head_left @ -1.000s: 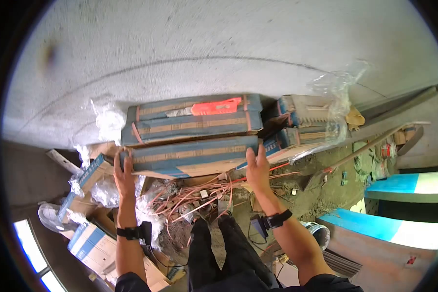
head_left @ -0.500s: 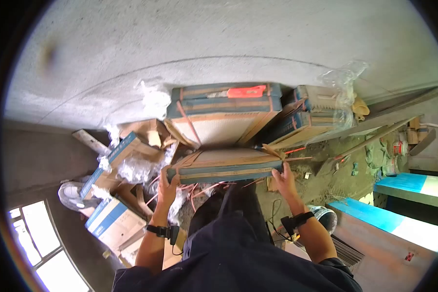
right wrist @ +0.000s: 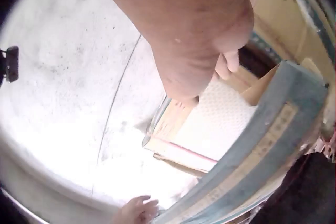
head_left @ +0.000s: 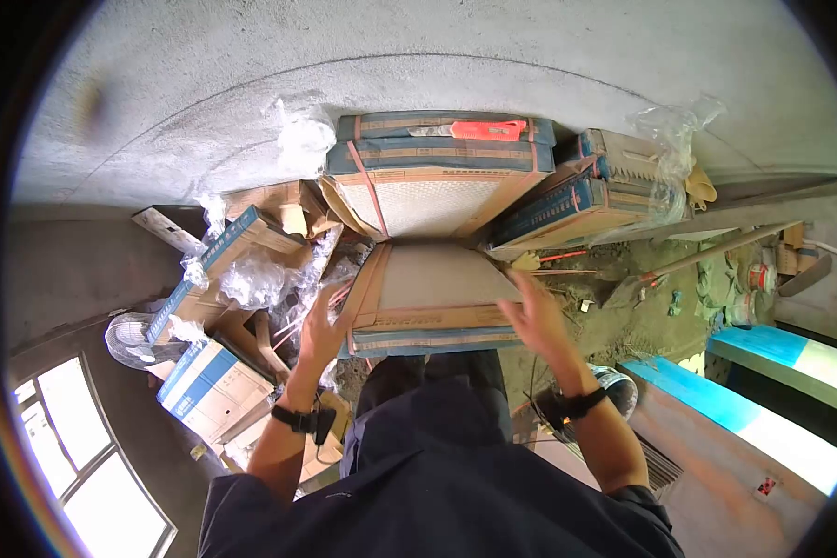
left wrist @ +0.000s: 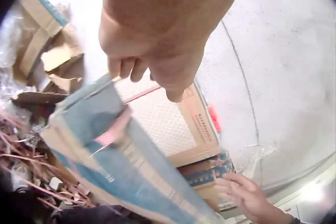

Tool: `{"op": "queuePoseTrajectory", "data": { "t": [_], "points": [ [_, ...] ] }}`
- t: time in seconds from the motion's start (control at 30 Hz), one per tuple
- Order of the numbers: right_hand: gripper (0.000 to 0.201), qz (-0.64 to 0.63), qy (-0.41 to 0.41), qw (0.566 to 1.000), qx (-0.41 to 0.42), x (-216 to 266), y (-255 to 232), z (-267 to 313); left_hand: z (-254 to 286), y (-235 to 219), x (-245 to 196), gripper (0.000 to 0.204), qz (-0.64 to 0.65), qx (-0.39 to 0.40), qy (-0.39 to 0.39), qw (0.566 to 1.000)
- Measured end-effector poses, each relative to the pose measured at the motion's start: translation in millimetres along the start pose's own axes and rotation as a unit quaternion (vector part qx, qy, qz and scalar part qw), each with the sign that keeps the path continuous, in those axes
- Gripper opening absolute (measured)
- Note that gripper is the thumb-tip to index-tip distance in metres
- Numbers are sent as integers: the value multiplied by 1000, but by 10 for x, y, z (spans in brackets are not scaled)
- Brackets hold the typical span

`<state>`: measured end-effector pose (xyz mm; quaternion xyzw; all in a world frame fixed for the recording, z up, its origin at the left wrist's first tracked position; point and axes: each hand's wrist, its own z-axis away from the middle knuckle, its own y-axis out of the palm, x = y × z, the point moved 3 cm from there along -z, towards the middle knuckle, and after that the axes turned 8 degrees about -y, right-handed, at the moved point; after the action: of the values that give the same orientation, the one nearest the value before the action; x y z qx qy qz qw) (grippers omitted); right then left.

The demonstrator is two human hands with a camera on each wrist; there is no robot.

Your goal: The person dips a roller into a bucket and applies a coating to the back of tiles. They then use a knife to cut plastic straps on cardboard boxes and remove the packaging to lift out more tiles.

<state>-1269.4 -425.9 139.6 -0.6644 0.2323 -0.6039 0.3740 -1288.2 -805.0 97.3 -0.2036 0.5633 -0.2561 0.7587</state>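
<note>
I hold a flat cardboard box [head_left: 432,296] with blue edges in front of my body, its broad face turned up and its near edge by my waist. My left hand [head_left: 322,321] is at its left edge; the left wrist view shows that hand's fingers [left wrist: 128,66] curled at the box [left wrist: 121,150] corner. At the right edge lies my right hand [head_left: 534,316], fingers spread and blurred. The same box [right wrist: 262,150] crosses the right wrist view. Behind it a stack of similar boxes [head_left: 437,158] leans on the grey wall, one showing a white mesh face [left wrist: 163,119].
Opened cartons [head_left: 209,391] and crumpled plastic wrap [head_left: 260,279] lie to the left, with a fan [head_left: 130,337] beyond. More boxes [head_left: 577,200] under plastic stand right of the stack. A long pole [head_left: 716,249], a bucket [head_left: 618,391] and a blue-and-white ledge [head_left: 772,409] are on the right.
The box came off the stack and moved down toward my body, tipping from edge-on to broad face up. Both hands came closer with it, and the view shifted left.
</note>
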Motion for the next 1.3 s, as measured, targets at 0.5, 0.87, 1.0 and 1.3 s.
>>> {"op": "queuePoseTrajectory", "data": {
  "t": [0.5,0.87,1.0,1.3],
  "points": [
    [56,-190,373,898,135,-1426,496,518,-671,1293,253,69,-340,498,-65,795],
    [57,76,199,911,353,-2450,773,2368,-895,80,1316,48,-438,357,-179,805],
    [46,75,155,887,429,-1571,915,2216,-228,-6,1450,52,-423,392,-259,775],
    [34,-63,168,959,218,-1620,868,1861,680,442,1603,53,-213,480,-329,785]
  ]
}}
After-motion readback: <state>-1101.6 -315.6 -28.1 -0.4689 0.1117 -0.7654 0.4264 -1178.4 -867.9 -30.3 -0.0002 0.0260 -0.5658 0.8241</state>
